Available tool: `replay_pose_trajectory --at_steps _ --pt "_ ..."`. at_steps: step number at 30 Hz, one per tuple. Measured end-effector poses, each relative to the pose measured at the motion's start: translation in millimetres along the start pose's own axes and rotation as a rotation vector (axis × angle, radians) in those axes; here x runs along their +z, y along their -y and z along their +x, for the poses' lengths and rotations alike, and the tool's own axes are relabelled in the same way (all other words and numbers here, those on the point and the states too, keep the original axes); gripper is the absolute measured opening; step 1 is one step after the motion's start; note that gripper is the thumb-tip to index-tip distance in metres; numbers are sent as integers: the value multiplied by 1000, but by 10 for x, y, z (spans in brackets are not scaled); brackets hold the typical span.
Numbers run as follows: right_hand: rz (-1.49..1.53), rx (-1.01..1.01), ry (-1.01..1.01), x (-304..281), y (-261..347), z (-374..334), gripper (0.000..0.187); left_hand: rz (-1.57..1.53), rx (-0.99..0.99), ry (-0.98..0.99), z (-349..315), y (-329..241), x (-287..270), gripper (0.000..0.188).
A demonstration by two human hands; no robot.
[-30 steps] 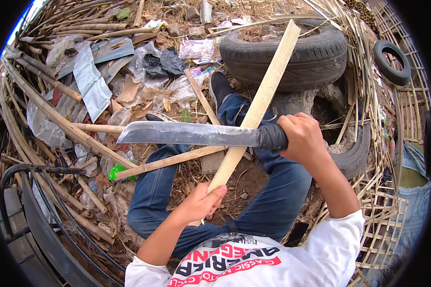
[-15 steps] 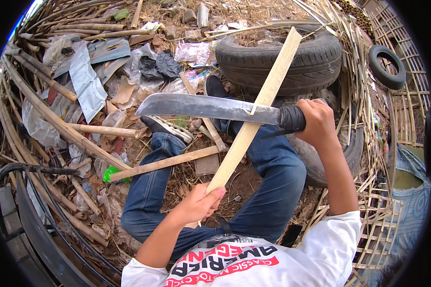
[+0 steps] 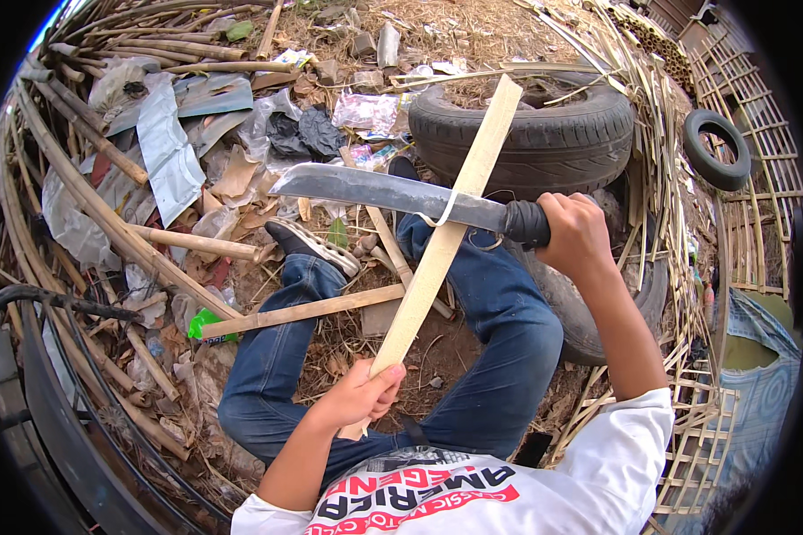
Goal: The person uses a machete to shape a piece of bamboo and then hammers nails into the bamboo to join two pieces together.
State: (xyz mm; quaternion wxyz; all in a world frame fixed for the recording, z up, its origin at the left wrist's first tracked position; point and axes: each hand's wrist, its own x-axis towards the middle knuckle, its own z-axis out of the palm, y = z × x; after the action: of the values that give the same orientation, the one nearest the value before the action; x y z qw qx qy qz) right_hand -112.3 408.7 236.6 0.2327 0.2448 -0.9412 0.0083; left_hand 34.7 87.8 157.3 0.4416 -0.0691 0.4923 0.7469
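My left hand (image 3: 362, 394) is closed round the lower end of a long, pale split bamboo strip (image 3: 419, 299), which slants up and to the right between my legs. In my right hand (image 3: 575, 234) is the black-wrapped handle of a machete (image 3: 375, 189). The broad grey blade lies across the strip's upper half, its tip pointing left. A thin pale shaving (image 3: 443, 212) curls up at the blade where it meets the strip.
A large tyre (image 3: 526, 138) lies beyond the strip, with a small tyre (image 3: 717, 149) farther right. Bamboo poles (image 3: 125, 236) and plastic litter spread on the left. Another bamboo piece (image 3: 303, 312) crosses my left shin. Thin bamboo strips (image 3: 656, 116) pile up at the right.
The machete has moved slightly right and down relative to the strip, and the shaving has grown longer. The strip's upper end has shifted left and down.
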Motion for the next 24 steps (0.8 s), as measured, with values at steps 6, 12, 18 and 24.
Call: replay_pose_trajectory --at_steps 6,12,18,24 --pt "-1 45 -7 -99 277 -82 35 -38 47 49 -12 95 -37 24" --pt "90 -200 13 -159 450 -181 43 57 51 57 90 -69 151 25" --pt "-138 197 -62 -190 -243 8 27 33 1 44 171 -59 100 24" --pt "1 -168 -145 -192 -160 -67 35 149 7 75 220 -116 129 26"
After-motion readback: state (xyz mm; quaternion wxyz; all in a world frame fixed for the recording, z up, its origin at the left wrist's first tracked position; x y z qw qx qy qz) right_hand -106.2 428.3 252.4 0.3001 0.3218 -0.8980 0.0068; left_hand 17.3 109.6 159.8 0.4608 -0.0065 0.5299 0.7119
